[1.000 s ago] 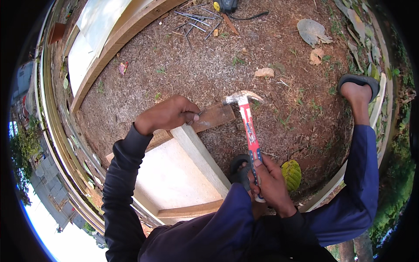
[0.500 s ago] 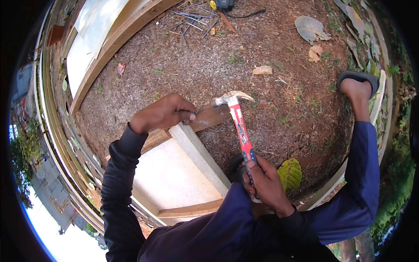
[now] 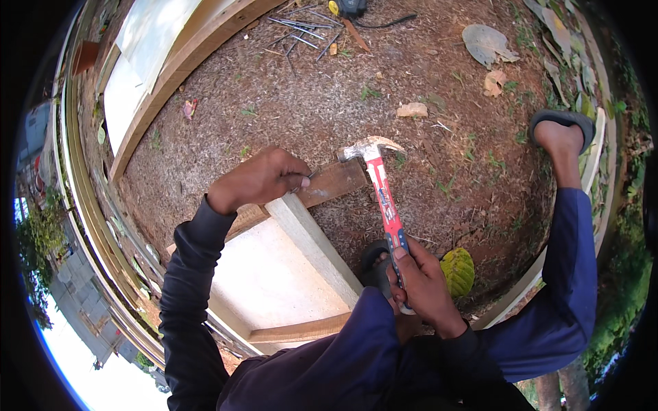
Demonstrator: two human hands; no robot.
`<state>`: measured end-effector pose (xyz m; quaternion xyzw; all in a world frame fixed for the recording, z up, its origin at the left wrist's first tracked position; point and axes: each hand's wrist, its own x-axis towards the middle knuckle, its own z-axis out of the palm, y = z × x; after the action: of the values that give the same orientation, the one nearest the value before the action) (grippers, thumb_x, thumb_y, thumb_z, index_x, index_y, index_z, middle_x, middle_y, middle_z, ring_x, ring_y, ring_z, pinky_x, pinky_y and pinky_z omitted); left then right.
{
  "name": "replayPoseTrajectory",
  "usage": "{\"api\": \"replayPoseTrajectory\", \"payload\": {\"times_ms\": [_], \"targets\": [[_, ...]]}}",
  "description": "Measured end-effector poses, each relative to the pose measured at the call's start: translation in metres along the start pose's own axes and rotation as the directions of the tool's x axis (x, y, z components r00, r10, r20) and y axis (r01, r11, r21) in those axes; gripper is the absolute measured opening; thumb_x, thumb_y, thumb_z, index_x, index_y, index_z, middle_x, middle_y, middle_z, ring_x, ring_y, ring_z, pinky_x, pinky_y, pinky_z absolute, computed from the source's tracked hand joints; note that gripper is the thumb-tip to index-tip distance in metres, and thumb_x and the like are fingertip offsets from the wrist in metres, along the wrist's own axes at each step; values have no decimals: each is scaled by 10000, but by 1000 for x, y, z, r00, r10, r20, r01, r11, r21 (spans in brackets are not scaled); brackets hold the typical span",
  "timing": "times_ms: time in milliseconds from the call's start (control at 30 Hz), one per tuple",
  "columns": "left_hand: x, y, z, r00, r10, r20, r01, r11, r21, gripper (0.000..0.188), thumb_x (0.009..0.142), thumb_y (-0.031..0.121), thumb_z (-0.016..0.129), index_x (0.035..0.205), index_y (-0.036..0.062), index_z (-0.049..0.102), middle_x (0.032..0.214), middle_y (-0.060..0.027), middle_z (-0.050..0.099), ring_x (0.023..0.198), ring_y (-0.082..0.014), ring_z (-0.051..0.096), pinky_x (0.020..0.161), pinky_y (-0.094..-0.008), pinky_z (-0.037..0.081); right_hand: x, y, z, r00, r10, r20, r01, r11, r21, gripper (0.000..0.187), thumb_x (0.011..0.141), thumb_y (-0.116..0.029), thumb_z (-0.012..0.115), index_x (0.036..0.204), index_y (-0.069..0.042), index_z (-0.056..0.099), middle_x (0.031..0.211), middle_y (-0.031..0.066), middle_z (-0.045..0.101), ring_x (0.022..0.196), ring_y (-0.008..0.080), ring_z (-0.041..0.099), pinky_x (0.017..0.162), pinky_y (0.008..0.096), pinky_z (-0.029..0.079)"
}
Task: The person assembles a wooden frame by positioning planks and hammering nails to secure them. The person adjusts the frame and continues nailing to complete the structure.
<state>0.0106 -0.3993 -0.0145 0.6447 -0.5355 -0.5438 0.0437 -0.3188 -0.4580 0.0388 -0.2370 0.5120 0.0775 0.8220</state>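
My left hand (image 3: 262, 179) pinches a thin nail (image 3: 312, 175) between thumb and fingertips, over the corner of a wooden frame. At that corner, a brown plank (image 3: 334, 183) meets a paler wooden bar (image 3: 314, 243); a white panel (image 3: 271, 277) fills the space beside the bar. My fingers cover the nail's lower part, so its contact with the wood is hidden. Wrapped around the lower handle of a red and blue claw hammer (image 3: 385, 198) is my right hand (image 3: 426, 288). The hammer's metal head is to the right of the nail, apart from it, near the plank's end.
Several loose nails (image 3: 301, 31) lie on the dry ground at the far side, beside a tape measure (image 3: 351, 8). Another wooden frame (image 3: 161, 85) with a white panel stands at upper left. Dry leaves (image 3: 488, 45), a stone (image 3: 412, 109) and a yellow-green leaf (image 3: 457, 272) lie to the right.
The hammer and my right hand have shifted slightly to the right, away from the nail. My left hand has barely moved and still pinches the nail.
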Motion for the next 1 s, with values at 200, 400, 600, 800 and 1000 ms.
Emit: {"api": "replayPoseTrajectory", "payload": {"times_ms": [200,400,600,800,1000], "targets": [[5,0,3,999,21,-26,-20,999,29,158,909,109,720,986,-29,735,824,-202,704,766,-325,702,716,-415,532,3,7,-4,999,21,25,-20,999,-37,193,1101,-248,493,1160,-75,554,735,-7,509,520,65,472,466,252,398],[6,5,6,999,34,-19,-31,994,106,176,891,118,732,995,-23,745,852,-226,707,795,-369,704,739,-434,536,6,14,-3,999,41,15,-40,995,-94,239,1099,-262,496,1225,-74,570,733,-6,518,525,72,494,471,259,415],[6,6,6,1000,31,-5,-29,990,137,169,887,114,729,996,-13,748,869,-238,702,807,-389,698,739,-444,530,7,10,-5,1000,24,20,-22,997,-79,284,1097,-283,501,1284,-80,567,736,-10,520,530,71,499,474,261,421],[10,6,2,999,10,37,-15,991,132,157,891,107,717,993,-9,746,861,-234,696,814,-397,691,738,-450,524,6,10,-6,999,33,37,-29,995,-96,254,1102,-273,495,1249,-79,565,733,-15,513,528,63,479,471,251,407],[7,2,5,1000,14,15,-15,994,108,152,907,110,707,984,-14,749,841,-196,717,796,-349,708,743,-433,535,8,2,-10,999,-40,-29,40,999,-8,208,1103,-256,493,1196,-86,569,735,-23,506,532,61,471,472,246,394]]}}
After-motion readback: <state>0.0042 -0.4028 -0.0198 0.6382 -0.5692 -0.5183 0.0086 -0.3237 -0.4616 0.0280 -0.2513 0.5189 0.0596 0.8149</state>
